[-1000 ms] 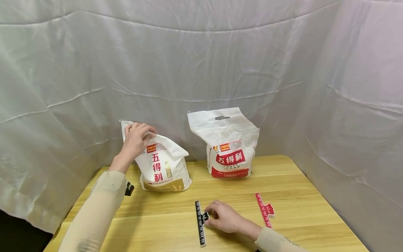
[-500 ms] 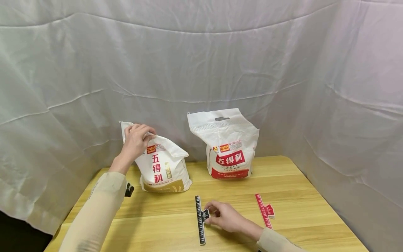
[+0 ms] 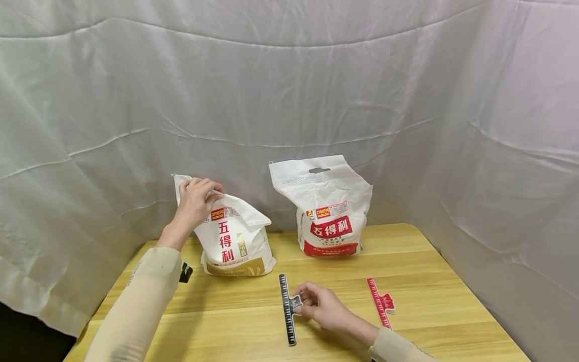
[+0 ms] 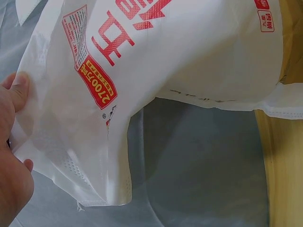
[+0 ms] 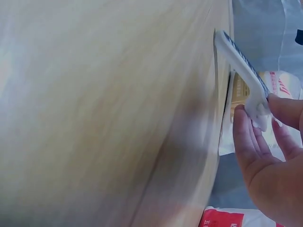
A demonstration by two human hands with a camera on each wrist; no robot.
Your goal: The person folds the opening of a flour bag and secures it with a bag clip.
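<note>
A white flour bag [image 3: 235, 239] with red characters and a gold base band stands at the back left. My left hand [image 3: 194, 201] grips its folded-over top; in the left wrist view the thumb [image 4: 20, 90] lies on the white material. Lower in the head view, my right hand [image 3: 325, 307] pinches the crown-shaped handle of a long black piano-key clip [image 3: 286, 311]. From the right wrist, the clip's white side [image 5: 244, 71] shows, tilted between thumb and fingers, its far end close over the wood.
Another white flour bag [image 3: 332, 211], with a red band and a handle slot, stands at the back, right of the first. A red piano-key clip [image 3: 379, 301] lies on the wooden table [image 3: 429, 281], right of my right hand. Grey cloth [image 3: 289, 100] hangs behind and at the sides.
My right hand has shifted slightly away from me, bringing the black clip a little toward the bags and tilting it. The left hand and left bag stay as they were.
</note>
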